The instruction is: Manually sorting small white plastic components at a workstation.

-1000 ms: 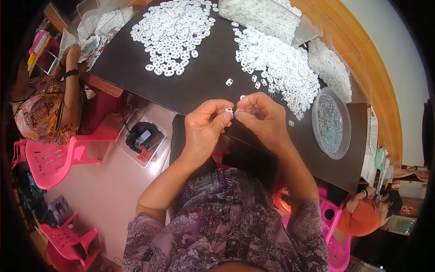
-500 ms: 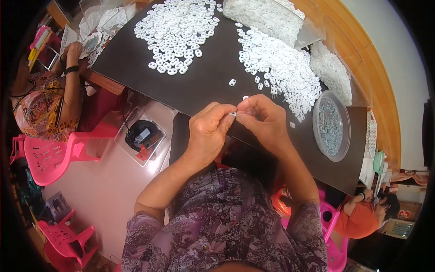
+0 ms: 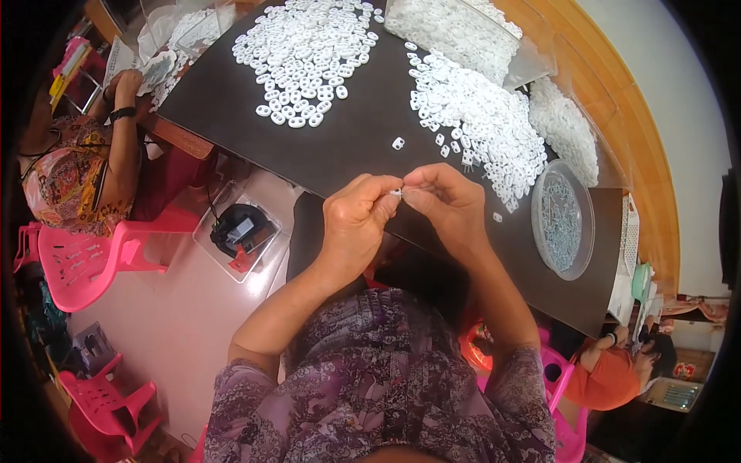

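Note:
My left hand (image 3: pixel 356 218) pinches a small white plastic piece (image 3: pixel 396 192) between thumb and forefinger, just past the near edge of the dark table (image 3: pixel 332 158). Meeting it from the right, my right hand (image 3: pixel 448 207) has thumb and forefinger closed at the piece's right end. Whatever sits between those right fingertips is too small to make out. One loose white piece with holes (image 3: pixel 398 143) lies beyond my hands. To the right spreads a heap of small white plastic pieces (image 3: pixel 478 116); another heap, of oval two-hole white pieces (image 3: pixel 305 58), lies at the far left.
A round clear tub (image 3: pixel 575 266) holding small metal screws stands at the right. Behind the right heap are clear bins of white pieces (image 3: pixel 455 38). People sit at left (image 3: pixel 77 174) and lower right (image 3: pixel 614 374). Pink chairs (image 3: pixel 85 262) and a tray with a black device (image 3: pixel 241 231) are at left.
Both hands stay together at the small white piece, with slight finger movement. A white piece that showed above my right forefinger is out of sight now. The view has shifted slightly.

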`<state>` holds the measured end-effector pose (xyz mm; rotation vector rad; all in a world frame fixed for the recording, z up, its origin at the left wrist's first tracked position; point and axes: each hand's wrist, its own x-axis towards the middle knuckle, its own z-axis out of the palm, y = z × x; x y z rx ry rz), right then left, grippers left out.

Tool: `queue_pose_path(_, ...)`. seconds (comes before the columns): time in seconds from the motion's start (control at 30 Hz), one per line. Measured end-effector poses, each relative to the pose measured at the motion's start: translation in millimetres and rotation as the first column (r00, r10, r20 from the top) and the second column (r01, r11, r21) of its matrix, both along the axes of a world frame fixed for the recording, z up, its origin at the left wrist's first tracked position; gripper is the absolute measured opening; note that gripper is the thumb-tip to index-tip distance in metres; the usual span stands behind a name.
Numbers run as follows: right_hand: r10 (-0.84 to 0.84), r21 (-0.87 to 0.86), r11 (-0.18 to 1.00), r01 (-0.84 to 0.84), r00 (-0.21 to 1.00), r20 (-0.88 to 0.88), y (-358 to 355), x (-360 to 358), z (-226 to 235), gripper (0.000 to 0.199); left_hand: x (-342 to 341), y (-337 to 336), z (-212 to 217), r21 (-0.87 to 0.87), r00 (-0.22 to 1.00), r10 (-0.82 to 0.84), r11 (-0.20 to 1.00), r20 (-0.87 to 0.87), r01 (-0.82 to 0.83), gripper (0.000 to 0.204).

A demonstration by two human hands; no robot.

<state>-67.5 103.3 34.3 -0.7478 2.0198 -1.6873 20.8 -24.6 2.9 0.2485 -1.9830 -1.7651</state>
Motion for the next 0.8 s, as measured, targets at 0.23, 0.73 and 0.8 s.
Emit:
queue_pose_path(0.23,0.018,0.059,0.998,-0.011,0.994,-0.112,-2.2,3.3,-3.7,0.005,0.9,2.0,3.1,-0.008,1.0,0.015,1.0,-0.01,-0.015,0.014)
queue_pose_path(0.73,-0.045,0.08,0.995,0.066,0.971,-0.235,-3.3,2.4,6.4,0.007,-2.8,3.1,-2.2,0.045,0.998,0.059,0.997,-0.03,-0.058,0.016)
queue_pose_path(0.8,-0.123,0.126,0.978,0.169,0.942,-0.311,8.0,-12.4,8.5,0.01,-1.4,-0.7,-0.6,0.153,0.999,0.041,0.987,0.019,-0.043,0.019)
